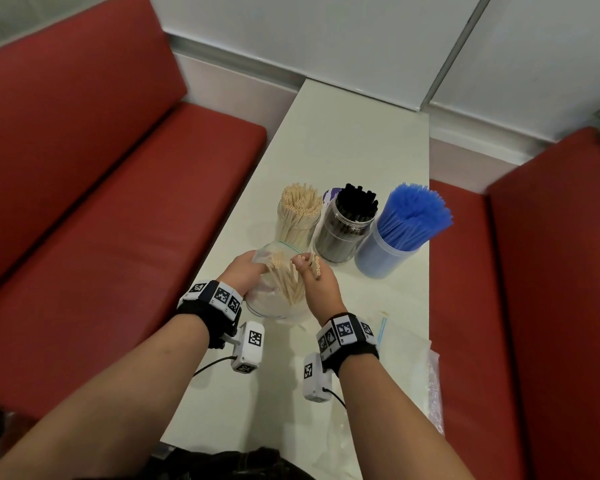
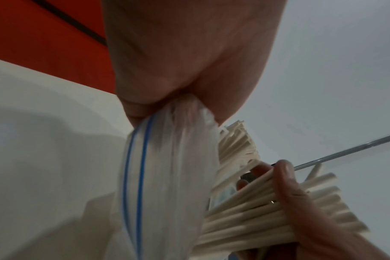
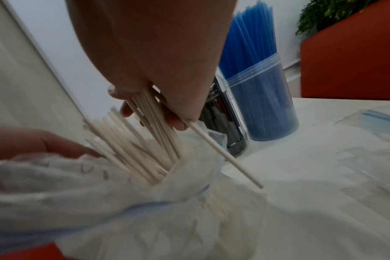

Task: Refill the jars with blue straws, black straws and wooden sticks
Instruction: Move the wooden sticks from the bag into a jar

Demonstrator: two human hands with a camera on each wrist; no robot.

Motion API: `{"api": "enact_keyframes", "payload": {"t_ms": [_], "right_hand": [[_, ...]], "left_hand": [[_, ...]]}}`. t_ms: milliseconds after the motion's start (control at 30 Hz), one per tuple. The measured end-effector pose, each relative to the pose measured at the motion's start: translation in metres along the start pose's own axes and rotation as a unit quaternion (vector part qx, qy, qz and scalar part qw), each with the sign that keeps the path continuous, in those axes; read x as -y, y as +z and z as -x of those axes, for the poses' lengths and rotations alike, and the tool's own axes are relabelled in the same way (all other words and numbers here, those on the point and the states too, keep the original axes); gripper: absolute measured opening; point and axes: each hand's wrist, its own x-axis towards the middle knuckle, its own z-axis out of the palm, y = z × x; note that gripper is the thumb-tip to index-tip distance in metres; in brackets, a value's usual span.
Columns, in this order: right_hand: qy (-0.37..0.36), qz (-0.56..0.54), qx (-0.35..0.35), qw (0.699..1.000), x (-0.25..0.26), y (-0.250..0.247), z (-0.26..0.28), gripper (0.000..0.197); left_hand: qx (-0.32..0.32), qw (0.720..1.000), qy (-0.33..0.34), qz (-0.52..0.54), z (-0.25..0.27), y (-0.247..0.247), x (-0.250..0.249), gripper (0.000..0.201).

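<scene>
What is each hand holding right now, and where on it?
Left hand grips the clear zip bag by its bunched mouth edge. Right hand grips a bundle of wooden sticks near their upper ends.

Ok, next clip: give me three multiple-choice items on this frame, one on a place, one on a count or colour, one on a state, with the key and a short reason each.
1. Which jar stands between the other two?
A. the black-straw jar
B. the blue-straw jar
C. the wooden-stick jar

2. How many filled jars stand on the table?
A. two
B. three
C. five

3. What is the right hand doing?
A. resting flat on the table
B. gripping a bunch of wooden sticks at the bag's mouth
C. holding a blue straw

Key:
1 A: the black-straw jar sits between the wooden-stick jar and the blue-straw jar.
2 B: those three jars show on the table.
3 B: the right hand curls round wooden sticks above the plastic bag, which the left hand holds.
</scene>
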Motion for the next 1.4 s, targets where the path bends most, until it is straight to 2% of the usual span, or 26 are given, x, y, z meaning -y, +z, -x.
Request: {"api": "enact_keyframes", "payload": {"t_ms": [100,200,433,533,633,733,833,900,1033,1167,1267,1333,1400], "right_hand": [[-0.004,0.004,0.013,1.0,0.008,-0.002,-0.004,0.025],[0.002,-0.02,-0.005,1.0,0.014,-0.004,-0.005,0.02],[0.039,-0.046,-0.026,0.998,0.002,-0.001,0.004,0.014],[0.039,-0.029,-0.056,0.997,0.001,0.001,0.007,0.013],[0.008,-0.044,-0.114,0.992,0.017,0.001,0.004,0.015],[-0.06,-0.089,-0.161,0.981,0.047,-0.001,0.0,0.023],[-0.098,-0.12,-0.194,0.969,0.074,0.0,-0.007,0.023],[-0.09,-0.114,-0.193,0.97,0.077,0.003,-0.007,0.027],[-0.034,-0.151,-0.163,0.974,0.071,0.003,-0.003,0.041],[-0.069,-0.199,-0.191,0.959,0.125,-0.014,-0.036,0.042],[-0.134,-0.249,-0.216,0.935,0.18,-0.024,-0.074,0.041],[-0.17,-0.249,-0.214,0.929,0.201,-0.023,-0.095,0.041],[-0.173,-0.27,-0.207,0.924,0.207,-0.016,-0.112,0.04]], "left_hand": [[0.001,1.0,0.0,-0.01,-0.002,-0.002,-0.004,0.04],[0.01,1.0,0.005,-0.015,-0.002,0.0,-0.01,0.029],[0.031,0.999,0.013,-0.027,-0.002,-0.002,-0.013,0.029],[0.029,0.999,0.01,-0.029,-0.004,-0.003,-0.009,0.022],[0.023,0.999,0.007,-0.033,-0.006,-0.003,-0.006,0.026],[0.034,0.999,0.009,-0.015,0.001,-0.001,-0.011,0.026],[0.04,0.999,0.004,-0.009,0.002,0.0,-0.012,0.017],[0.04,0.999,-0.002,-0.009,0.001,-0.002,-0.009,0.016],[0.04,0.999,-0.009,-0.021,-0.002,-0.004,-0.004,0.027],[0.045,0.999,-0.012,0.015,-0.002,-0.007,-0.006,0.027],[0.05,0.998,-0.017,0.023,-0.003,-0.009,-0.009,0.025],[0.049,0.999,-0.018,0.012,-0.005,-0.01,-0.012,0.026],[0.048,0.998,-0.011,-0.025,-0.01,-0.011,-0.016,0.029]]}}
